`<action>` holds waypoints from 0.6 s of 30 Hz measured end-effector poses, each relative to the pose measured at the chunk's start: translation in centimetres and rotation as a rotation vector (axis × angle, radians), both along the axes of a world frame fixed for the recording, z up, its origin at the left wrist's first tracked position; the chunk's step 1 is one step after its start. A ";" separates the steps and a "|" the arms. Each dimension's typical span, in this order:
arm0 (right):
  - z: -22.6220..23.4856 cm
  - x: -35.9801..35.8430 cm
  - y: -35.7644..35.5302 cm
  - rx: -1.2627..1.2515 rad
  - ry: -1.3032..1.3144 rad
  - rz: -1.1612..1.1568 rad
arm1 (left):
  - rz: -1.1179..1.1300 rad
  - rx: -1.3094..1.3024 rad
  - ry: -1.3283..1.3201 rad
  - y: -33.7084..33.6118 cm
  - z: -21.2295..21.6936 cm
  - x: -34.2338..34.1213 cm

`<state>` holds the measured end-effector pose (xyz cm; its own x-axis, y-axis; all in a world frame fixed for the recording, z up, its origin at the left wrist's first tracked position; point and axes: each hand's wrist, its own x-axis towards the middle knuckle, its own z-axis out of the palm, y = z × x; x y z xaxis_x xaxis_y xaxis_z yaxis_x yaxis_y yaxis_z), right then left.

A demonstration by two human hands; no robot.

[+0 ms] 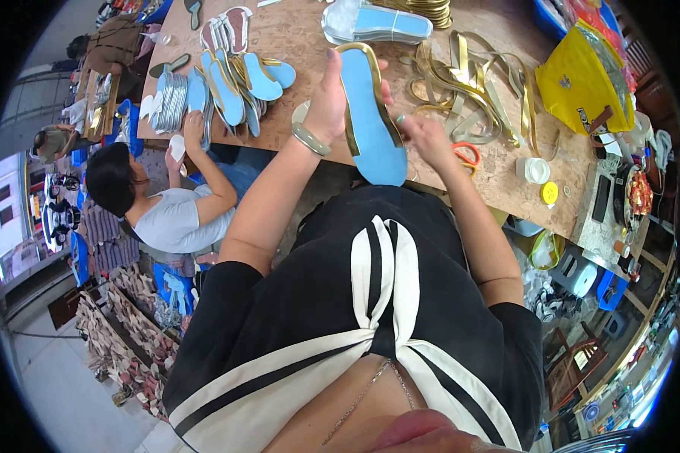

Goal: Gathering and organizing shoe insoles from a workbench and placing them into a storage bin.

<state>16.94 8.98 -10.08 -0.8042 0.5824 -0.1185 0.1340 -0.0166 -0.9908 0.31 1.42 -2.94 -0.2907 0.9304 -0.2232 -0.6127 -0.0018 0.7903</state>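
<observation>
The blue sole [370,113] with gold edging hides the left hand's [329,102] fingers, which close around its far left edge. The right hand [423,136] pinches its right edge, above the near tabletop [499,174] edge.

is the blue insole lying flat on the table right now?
No. The left hand holds the blue insole with the gold rim up off the table, and the right hand works at its edge.

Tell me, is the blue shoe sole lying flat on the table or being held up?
Held up. The left hand grips the blue sole by its edge, the right hand touches its other side, and its lower end hangs past the table edge.
</observation>
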 end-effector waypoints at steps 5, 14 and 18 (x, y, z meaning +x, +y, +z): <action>6.7 -4.2 4.4 -0.183 0.271 0.019 | 0.010 -0.007 0.229 0.6 0.9 1.6; 9.0 -6.5 2.7 -0.209 0.270 0.225 | -0.018 0.055 0.197 -0.2 1.4 0.2; 8.5 -6.7 3.7 -0.381 0.155 0.246 | -0.081 0.021 0.181 0.0 1.3 -0.9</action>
<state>10.27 12.68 -1.55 -0.9379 0.3108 -0.1541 0.0303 -0.3690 -0.9289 -0.62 1.39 -1.64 -0.2480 0.9563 -0.1547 -0.4595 0.0245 0.8878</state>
